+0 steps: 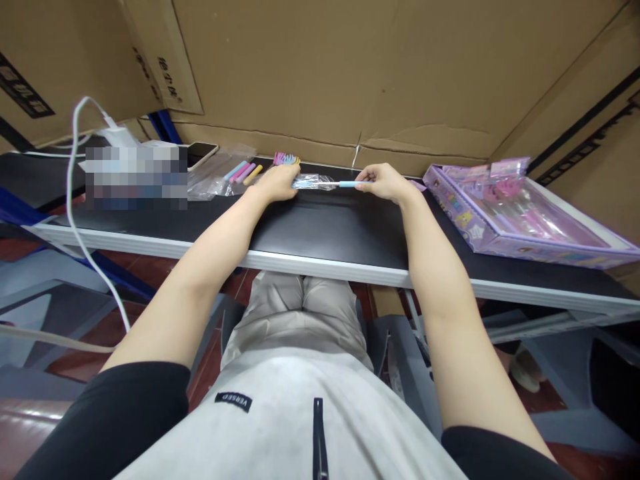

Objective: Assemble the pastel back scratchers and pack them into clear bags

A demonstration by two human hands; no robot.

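Observation:
My left hand (278, 183) rests closed on the black table (325, 230), pinning one end of a clear plastic sleeve (314, 181). My right hand (384, 181) pinches the end of a light blue pen (349, 184) whose other end lies in the sleeve's mouth. Just beyond my left hand lies a small bunch of coloured pens (286, 159). Left of it, several pastel pens (243, 173) lie on clear plastic bags (220, 175).
A purple toy stationery box (525, 217) sits at the table's right. A phone (201, 154), a white charger (116, 136) and its cable (75, 200) are at the left. Cardboard (350, 67) walls the back. My knees are under the table edge.

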